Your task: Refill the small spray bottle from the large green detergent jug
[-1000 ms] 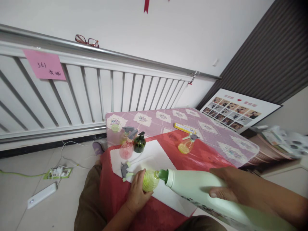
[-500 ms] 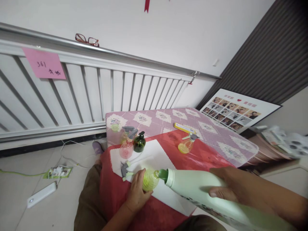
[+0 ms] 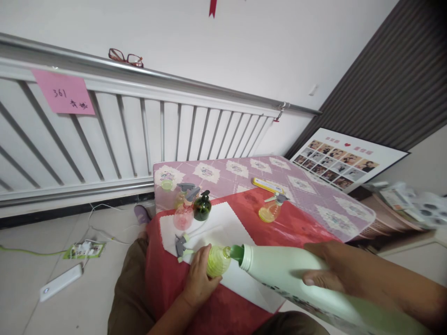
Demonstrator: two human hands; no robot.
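Observation:
My left hand (image 3: 201, 279) is wrapped round a yellow-green ribbed spray bottle (image 3: 218, 263), which has no spray head on and leans to the right. My right hand (image 3: 330, 270) grips a large pale green jug (image 3: 282, 265), tipped nearly level. The jug's green spout (image 3: 237, 253) meets the small bottle's mouth. Whether liquid is flowing I cannot tell. A grey and light green spray head (image 3: 181, 247) lies left of the small bottle on a white sheet (image 3: 240, 279).
Behind stand a pink spray bottle (image 3: 183, 218), a dark green spray bottle (image 3: 202, 207) and a yellow spray bottle (image 3: 268, 213). A yellow box (image 3: 268, 185) lies on the patterned tablecloth (image 3: 237, 170), partly under a red cover (image 3: 240, 202). A white radiator (image 3: 150, 130) lines the wall.

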